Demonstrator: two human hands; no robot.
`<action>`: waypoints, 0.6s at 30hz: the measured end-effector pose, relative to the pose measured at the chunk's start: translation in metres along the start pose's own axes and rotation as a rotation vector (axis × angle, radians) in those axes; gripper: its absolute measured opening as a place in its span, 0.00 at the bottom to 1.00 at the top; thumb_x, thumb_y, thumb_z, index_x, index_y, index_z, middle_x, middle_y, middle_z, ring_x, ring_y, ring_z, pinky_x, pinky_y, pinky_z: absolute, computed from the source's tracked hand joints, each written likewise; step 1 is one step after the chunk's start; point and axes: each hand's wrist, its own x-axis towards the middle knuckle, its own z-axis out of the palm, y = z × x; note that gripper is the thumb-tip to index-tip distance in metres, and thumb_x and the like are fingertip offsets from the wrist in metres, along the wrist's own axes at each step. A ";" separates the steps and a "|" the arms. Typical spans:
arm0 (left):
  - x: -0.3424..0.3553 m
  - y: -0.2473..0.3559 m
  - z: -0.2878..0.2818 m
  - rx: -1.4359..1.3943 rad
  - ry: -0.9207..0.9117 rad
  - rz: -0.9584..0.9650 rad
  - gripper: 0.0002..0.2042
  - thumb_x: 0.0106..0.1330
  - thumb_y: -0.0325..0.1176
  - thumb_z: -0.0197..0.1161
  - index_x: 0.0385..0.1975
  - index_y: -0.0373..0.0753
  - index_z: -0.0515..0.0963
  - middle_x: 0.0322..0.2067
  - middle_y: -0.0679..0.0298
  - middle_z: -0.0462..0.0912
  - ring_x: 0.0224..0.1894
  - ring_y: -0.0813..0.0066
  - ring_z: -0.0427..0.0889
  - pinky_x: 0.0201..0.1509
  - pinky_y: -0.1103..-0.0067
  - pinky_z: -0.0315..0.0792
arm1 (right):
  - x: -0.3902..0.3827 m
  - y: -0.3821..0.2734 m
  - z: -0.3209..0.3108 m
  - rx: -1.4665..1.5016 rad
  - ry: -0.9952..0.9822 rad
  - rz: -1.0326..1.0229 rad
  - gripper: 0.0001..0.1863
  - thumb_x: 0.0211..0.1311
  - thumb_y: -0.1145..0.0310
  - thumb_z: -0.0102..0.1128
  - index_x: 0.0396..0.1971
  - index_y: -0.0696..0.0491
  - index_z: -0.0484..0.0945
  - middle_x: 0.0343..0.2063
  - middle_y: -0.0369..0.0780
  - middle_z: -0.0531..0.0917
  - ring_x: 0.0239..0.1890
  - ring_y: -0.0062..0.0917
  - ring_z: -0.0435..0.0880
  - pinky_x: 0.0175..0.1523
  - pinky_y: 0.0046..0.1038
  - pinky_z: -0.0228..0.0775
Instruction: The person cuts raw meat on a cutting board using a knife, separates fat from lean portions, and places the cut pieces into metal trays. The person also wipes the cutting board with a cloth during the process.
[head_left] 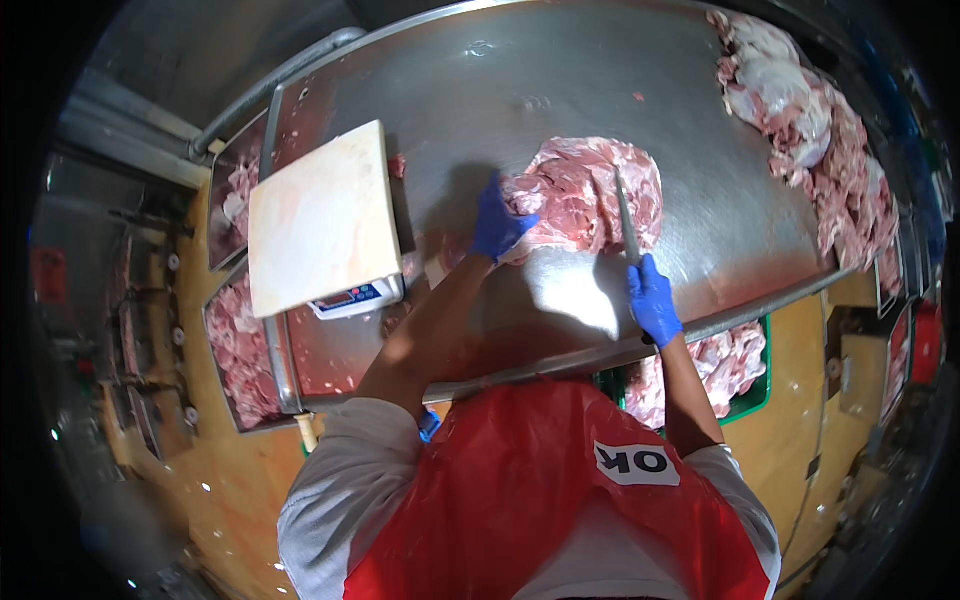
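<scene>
A large slab of raw pink meat [580, 195] lies on the steel table in front of me. My left hand [497, 222], in a blue glove, grips the slab's left end, thumb on the near side and fingers partly out of sight. In my blue-gloved right hand [655, 304] is a knife [627, 222], held by its handle. Its long blade points away from me and lies over the right part of the meat, touching or just above it; I cannot tell whether it is cutting in.
A scale with a white board [325, 220] on top stands at the left of the steel table [480, 100]. More raw meat [800, 120] is heaped along the right edge. Meat-filled bins [240, 350] sit beyond the left edge, and a green crate [758, 390] of meat is below the near edge.
</scene>
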 end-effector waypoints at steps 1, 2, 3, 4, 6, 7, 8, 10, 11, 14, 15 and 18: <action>0.002 0.012 -0.006 0.052 0.047 0.104 0.33 0.48 0.30 0.69 0.58 0.33 0.66 0.48 0.48 0.73 0.51 0.50 0.73 0.55 0.66 0.70 | 0.009 -0.012 0.005 -0.020 -0.027 -0.032 0.12 0.69 0.62 0.51 0.42 0.56 0.69 0.25 0.53 0.80 0.27 0.50 0.80 0.30 0.43 0.69; 0.007 0.029 -0.013 0.106 0.085 0.216 0.31 0.48 0.29 0.69 0.56 0.33 0.69 0.45 0.48 0.74 0.48 0.51 0.75 0.54 0.66 0.71 | 0.016 -0.016 0.012 -0.045 -0.042 -0.057 0.12 0.69 0.62 0.51 0.42 0.56 0.69 0.26 0.53 0.80 0.29 0.52 0.80 0.31 0.45 0.69; 0.009 0.040 -0.016 0.160 0.122 0.329 0.29 0.48 0.28 0.69 0.54 0.34 0.71 0.42 0.49 0.76 0.46 0.51 0.77 0.52 0.67 0.72 | 0.024 -0.015 0.021 -0.071 -0.054 -0.078 0.12 0.68 0.63 0.50 0.42 0.56 0.69 0.27 0.54 0.80 0.30 0.53 0.80 0.32 0.47 0.69; 0.003 0.037 -0.015 0.063 0.028 0.216 0.20 0.47 0.27 0.68 0.43 0.35 0.77 0.36 0.49 0.76 0.40 0.50 0.77 0.48 0.67 0.73 | 0.030 -0.014 0.032 -0.056 -0.073 -0.101 0.12 0.69 0.62 0.50 0.42 0.55 0.68 0.24 0.57 0.79 0.28 0.57 0.77 0.31 0.52 0.67; -0.005 0.008 -0.009 0.021 -0.061 0.139 0.15 0.49 0.27 0.66 0.39 0.35 0.77 0.35 0.49 0.76 0.38 0.52 0.78 0.43 0.65 0.73 | 0.031 -0.037 0.040 -0.079 -0.090 -0.101 0.12 0.68 0.62 0.50 0.42 0.54 0.68 0.24 0.57 0.79 0.29 0.57 0.77 0.32 0.52 0.66; -0.005 0.001 -0.004 -0.007 -0.120 0.112 0.13 0.50 0.27 0.65 0.37 0.35 0.77 0.34 0.49 0.76 0.38 0.52 0.79 0.41 0.65 0.73 | 0.032 -0.035 0.048 -0.091 -0.088 -0.096 0.12 0.68 0.62 0.50 0.43 0.54 0.68 0.24 0.57 0.79 0.29 0.57 0.77 0.32 0.52 0.66; -0.005 0.006 -0.002 -0.066 -0.015 0.184 0.11 0.51 0.26 0.64 0.34 0.33 0.75 0.28 0.50 0.77 0.33 0.52 0.79 0.39 0.65 0.73 | 0.032 -0.031 0.055 -0.062 -0.095 -0.111 0.12 0.68 0.62 0.50 0.42 0.54 0.69 0.24 0.57 0.78 0.29 0.57 0.77 0.32 0.52 0.66; 0.003 0.010 -0.009 -0.115 -0.069 0.072 0.14 0.51 0.27 0.65 0.38 0.34 0.75 0.33 0.48 0.77 0.37 0.51 0.79 0.40 0.65 0.73 | 0.031 -0.028 0.068 -0.095 -0.111 -0.107 0.10 0.68 0.62 0.50 0.41 0.54 0.68 0.25 0.56 0.78 0.30 0.56 0.77 0.32 0.50 0.66; 0.004 0.014 -0.013 -0.136 -0.096 0.013 0.15 0.51 0.27 0.65 0.40 0.34 0.75 0.35 0.47 0.77 0.38 0.50 0.79 0.41 0.64 0.73 | 0.030 -0.028 0.071 -0.123 -0.136 -0.091 0.10 0.68 0.63 0.50 0.40 0.54 0.68 0.26 0.55 0.79 0.31 0.55 0.78 0.32 0.49 0.65; -0.001 0.049 -0.025 -0.072 -0.032 0.194 0.25 0.51 0.27 0.68 0.51 0.36 0.70 0.45 0.42 0.71 0.45 0.46 0.76 0.46 0.65 0.73 | 0.028 -0.029 0.071 -0.031 -0.134 -0.016 0.09 0.68 0.64 0.50 0.39 0.55 0.68 0.27 0.55 0.79 0.31 0.55 0.78 0.32 0.47 0.66; -0.003 0.057 -0.025 -0.043 -0.051 0.243 0.27 0.50 0.26 0.68 0.53 0.36 0.69 0.47 0.41 0.70 0.46 0.46 0.76 0.47 0.65 0.73 | 0.030 -0.026 0.070 -0.023 -0.121 -0.010 0.09 0.68 0.64 0.51 0.39 0.55 0.68 0.26 0.54 0.79 0.31 0.54 0.78 0.32 0.46 0.66; 0.000 0.025 -0.007 -0.122 -0.056 0.084 0.18 0.47 0.26 0.68 0.40 0.35 0.77 0.33 0.52 0.77 0.36 0.55 0.78 0.41 0.69 0.73 | 0.039 -0.026 0.073 0.072 -0.116 -0.027 0.10 0.68 0.65 0.52 0.40 0.56 0.69 0.24 0.53 0.78 0.27 0.50 0.79 0.32 0.41 0.68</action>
